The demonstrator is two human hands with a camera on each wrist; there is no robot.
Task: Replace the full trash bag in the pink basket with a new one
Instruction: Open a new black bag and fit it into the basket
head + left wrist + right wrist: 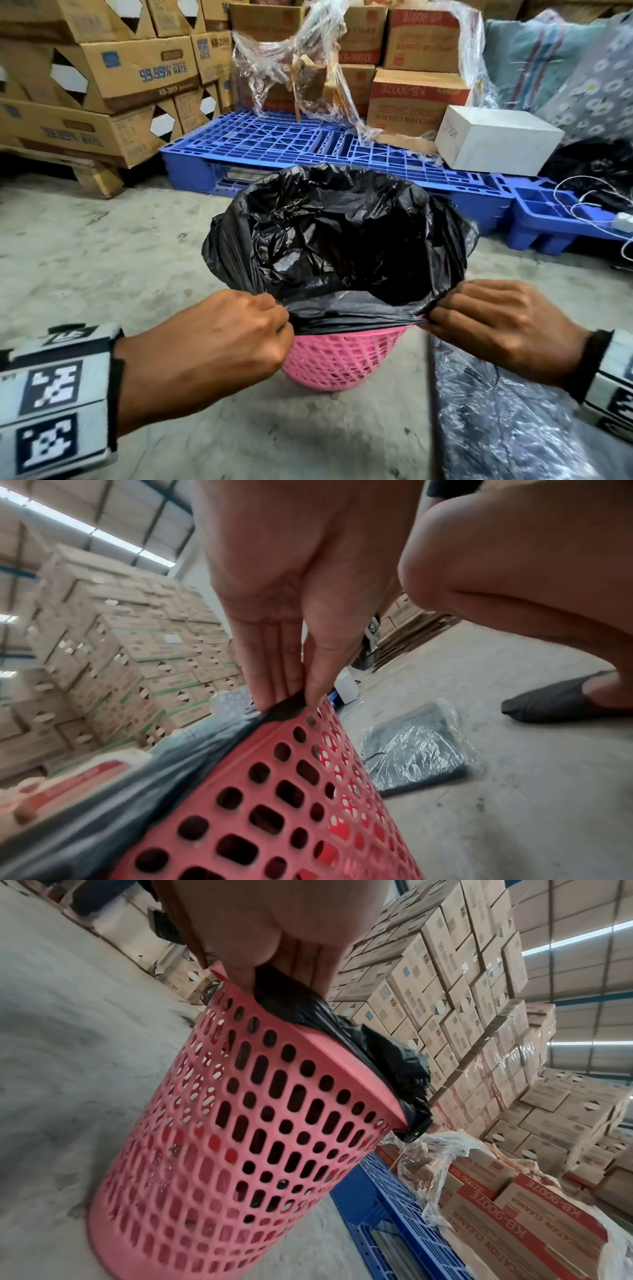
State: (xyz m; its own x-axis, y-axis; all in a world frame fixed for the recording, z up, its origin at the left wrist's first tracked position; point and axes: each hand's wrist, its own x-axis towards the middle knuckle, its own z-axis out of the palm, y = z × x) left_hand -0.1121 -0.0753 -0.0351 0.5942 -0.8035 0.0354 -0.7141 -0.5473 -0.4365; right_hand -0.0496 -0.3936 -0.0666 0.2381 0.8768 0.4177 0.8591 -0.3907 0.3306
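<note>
A pink perforated basket (337,359) stands on the concrete floor, lined with an open black trash bag (342,240) whose mouth drapes over the far and side rim. My left hand (274,317) pinches the bag's near edge at the left of the rim. My right hand (433,317) pinches the same edge at the right. In the left wrist view the fingers (274,685) and thumb nip black film (286,710) above the basket wall (291,791). The right wrist view has the right hand (274,969) holding the bag (342,1031) over the basket (240,1123).
A blue pallet (308,144) with cartons, torn clear wrap and a white box (496,140) lies just behind the basket. Stacked cartons (102,85) rise at the left. A clear-wrapped pack of dark bags (507,428) lies on the floor at the right; white cables (589,205) trail nearby.
</note>
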